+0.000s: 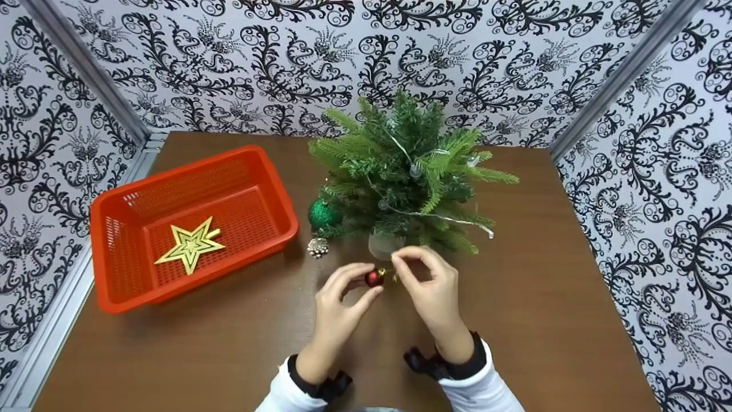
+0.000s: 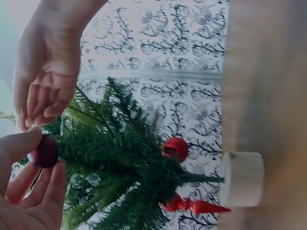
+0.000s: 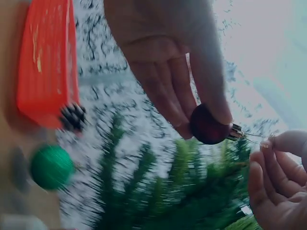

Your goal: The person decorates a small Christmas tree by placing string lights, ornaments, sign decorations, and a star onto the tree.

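Between thumb and fingers, my left hand holds a small dark red bauble with a gold cap. My right hand pinches the thin gold hanging loop that runs from that cap. Both hands are raised in front of a small artificial Christmas tree in a white pot. A green glittery bauble hangs low on the tree's left side, with a pine cone just below it. In the left wrist view, a red bauble and a red spiral ornament hang among the lower branches.
To the left on the brown table stands a red plastic basket holding a gold star. A string of clear lights winds round the tree. Patterned panels enclose the table at the back and sides.
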A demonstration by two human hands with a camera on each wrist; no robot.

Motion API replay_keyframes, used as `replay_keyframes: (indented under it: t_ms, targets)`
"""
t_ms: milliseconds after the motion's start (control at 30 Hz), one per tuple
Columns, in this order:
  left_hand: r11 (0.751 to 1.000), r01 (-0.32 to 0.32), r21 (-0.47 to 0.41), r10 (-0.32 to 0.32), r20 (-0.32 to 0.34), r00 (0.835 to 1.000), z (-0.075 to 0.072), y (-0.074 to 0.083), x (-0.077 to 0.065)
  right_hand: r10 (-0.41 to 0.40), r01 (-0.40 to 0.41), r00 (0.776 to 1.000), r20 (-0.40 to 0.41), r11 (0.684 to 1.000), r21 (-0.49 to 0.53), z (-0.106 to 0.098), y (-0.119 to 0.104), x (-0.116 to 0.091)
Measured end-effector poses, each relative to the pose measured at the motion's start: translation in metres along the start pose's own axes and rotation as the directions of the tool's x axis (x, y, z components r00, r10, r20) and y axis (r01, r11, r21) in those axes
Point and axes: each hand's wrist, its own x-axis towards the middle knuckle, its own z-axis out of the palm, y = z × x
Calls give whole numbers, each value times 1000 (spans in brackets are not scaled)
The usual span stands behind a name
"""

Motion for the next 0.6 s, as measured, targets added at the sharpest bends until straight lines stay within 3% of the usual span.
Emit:
replay_keyframes:
  t_ms: [33, 100, 200, 400, 600]
  targets:
    - [1000, 9, -7, -10, -11, 1000, 1, 0, 3, -84, 82, 996, -26, 993, -85, 1, -1, 4]
    - [999, 40, -30, -40, -30, 999, 3, 1, 8, -220, 200, 974, -55, 949, -243, 3, -2, 14]
    - [993, 105, -57, -107, -48, 993, 6, 1, 15, -307, 266, 950, -54, 889, -373, 6, -2, 25]
    - [974, 208, -87, -212, -40, 976, 10, -3, 20, -314, 279, 949, 6, 835, -475, 4, -1, 36]
    - [959, 268, -90, -272, -38, 962, 13, -11, 20, -298, 283, 953, 54, 812, -510, 4, 3, 40]
